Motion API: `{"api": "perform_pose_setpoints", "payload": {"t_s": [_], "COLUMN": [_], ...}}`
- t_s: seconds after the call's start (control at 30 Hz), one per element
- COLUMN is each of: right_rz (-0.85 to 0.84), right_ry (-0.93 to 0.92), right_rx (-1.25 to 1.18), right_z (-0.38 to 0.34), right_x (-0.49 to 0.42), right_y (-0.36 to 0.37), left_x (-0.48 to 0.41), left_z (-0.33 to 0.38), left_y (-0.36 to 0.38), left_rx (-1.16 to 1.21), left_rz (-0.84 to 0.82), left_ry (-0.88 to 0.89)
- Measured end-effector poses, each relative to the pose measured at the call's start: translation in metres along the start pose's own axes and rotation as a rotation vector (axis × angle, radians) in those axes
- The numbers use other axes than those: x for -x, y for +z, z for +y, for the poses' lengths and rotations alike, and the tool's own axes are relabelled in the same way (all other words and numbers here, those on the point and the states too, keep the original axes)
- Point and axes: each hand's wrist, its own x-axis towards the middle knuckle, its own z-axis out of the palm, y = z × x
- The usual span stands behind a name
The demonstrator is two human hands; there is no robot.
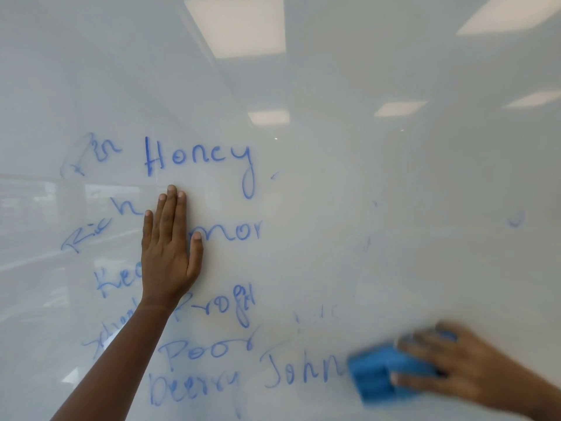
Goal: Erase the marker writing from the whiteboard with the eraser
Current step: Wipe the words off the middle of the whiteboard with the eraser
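Now | right hand (473, 372) grip: eraser (379, 375) | beside "John" writing (300, 372)

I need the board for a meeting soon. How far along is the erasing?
Done: the right half of the whiteboard looks wiped, with only faint specks left. In hand: the right hand presses the blue eraser beside "John". Left: the blue words on the left, such as "Honey" and "Poor", partly hidden by the left hand flat on the board.
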Motion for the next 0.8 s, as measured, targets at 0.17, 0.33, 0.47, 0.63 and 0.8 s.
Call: {"api": "perform_pose_setpoints", "payload": {"t_s": [0.17, 0.33, 0.47, 0.63, 0.8], "right_rz": [0.846, 0.914, 0.598, 0.621, 1.015], "right_ry": [0.492, 0.34, -0.191, -0.329, 0.273], "right_rx": [-0.014, 0.021, 0.441, 0.316, 0.087], "right_z": [0.068, 0.0, -0.053, -0.026, 0.06], "right_x": [-0.045, -0.057, -0.037, -0.053, -0.106], "right_y": [-0.064, -0.009, 0.066, 0.027, -0.085], "left_x": [-0.002, -0.001, -0.001, -0.001, -0.001], "left_z": [0.002, 0.003, 0.003, 0.001, 0.001], "left_y": [0.0, -0.001, -0.001, 0.0, 0.0], "left_rx": [-0.006, -0.017, -0.014, -0.014, -0.021], "left_rz": [0.009, 0.008, 0.004, 0.001, 0.0], "left_ry": [-0.007, -0.008, -0.007, 0.002, 0.003]}}
